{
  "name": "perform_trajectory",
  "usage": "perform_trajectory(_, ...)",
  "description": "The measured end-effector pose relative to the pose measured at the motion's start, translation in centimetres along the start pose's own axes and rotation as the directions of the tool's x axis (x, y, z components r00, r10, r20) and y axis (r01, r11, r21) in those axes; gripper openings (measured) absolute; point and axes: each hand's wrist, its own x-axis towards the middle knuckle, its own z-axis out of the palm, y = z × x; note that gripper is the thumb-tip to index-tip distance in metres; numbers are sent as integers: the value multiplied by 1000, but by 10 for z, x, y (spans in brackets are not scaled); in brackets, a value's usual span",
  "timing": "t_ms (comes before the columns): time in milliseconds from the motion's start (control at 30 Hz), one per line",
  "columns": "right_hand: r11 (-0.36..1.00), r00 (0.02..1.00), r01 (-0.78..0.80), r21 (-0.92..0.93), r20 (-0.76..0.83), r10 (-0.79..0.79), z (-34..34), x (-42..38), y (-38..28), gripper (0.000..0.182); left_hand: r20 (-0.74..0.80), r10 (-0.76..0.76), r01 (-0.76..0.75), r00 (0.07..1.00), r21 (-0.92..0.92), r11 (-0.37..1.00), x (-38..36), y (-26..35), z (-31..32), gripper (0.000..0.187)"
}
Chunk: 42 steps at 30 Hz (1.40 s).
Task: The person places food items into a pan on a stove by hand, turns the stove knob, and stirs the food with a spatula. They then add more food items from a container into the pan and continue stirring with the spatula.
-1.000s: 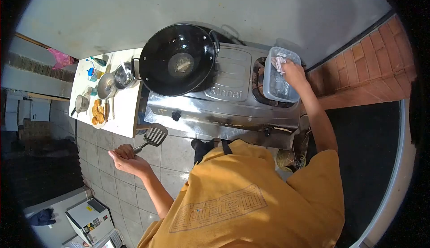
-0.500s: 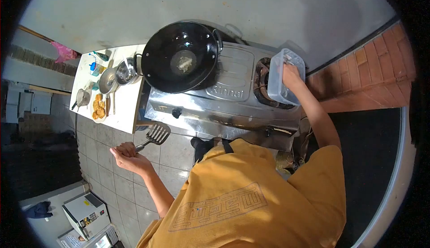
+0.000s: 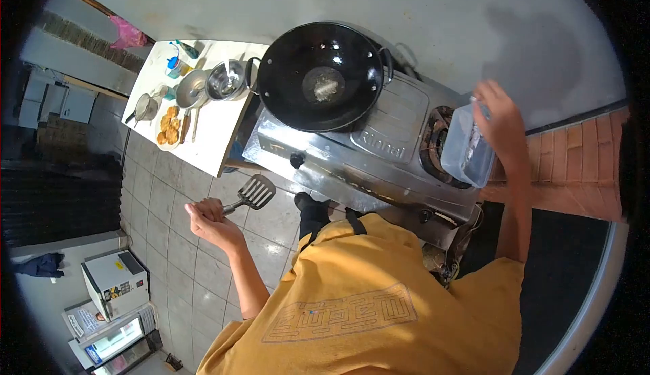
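My left hand is closed around the handle of a slotted spatula, held over the tiled floor in front of the stove. At the right, my right hand is above the rim of a clear plastic container, fingers bent together. Something small and pale shows at its fingertips, too small to name. Whitish pieces lie inside the container, which rests on the right burner. A black wok sits on the left of the stove, with a pale piece in clear liquid at its bottom.
Left of the stove, a white table bears metal bowls, a plate of golden fried pieces, a strainer and bottles. A brick ledge borders the stove's right side. A white appliance stands far left.
My right hand has come up out of the plastic container to above its rim. My left hand still holds the spatula. The whole view has shifted, moving the wok rightward in it.
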Motion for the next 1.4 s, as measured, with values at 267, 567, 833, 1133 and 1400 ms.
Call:
perform_trajectory(267, 913, 884, 407, 9, 247, -397, 160, 130, -110, 16, 44, -33, 33, 999, -19, 999, 27, -11, -6, 48)
perform_trajectory(567, 902, 855, 421, -94, 373, -361, 242, 185, -146, 18, 82, -116, 115, 990, 17, 993, 57, -27, -32, 51)
perform_trajectory(833, 980, 992, 29, 199, 111, -52, 37, 78, -208, 11, 259, -150, 172, 954, -64, 983, 65, -18, -16, 53)
perform_trajectory(1133, 733, 823, -237, 637, 533, -198, 100, -66, -253, 68, 814, 152, 7, 561, -188, 982, -8, 24, 40, 56)
perform_trajectory(1400, 503, 991, 39, 863, 32, -132, 117, -160, -222, 15, 954, 296, -248, 50, -275, 929, -95, 35, 55, 19)
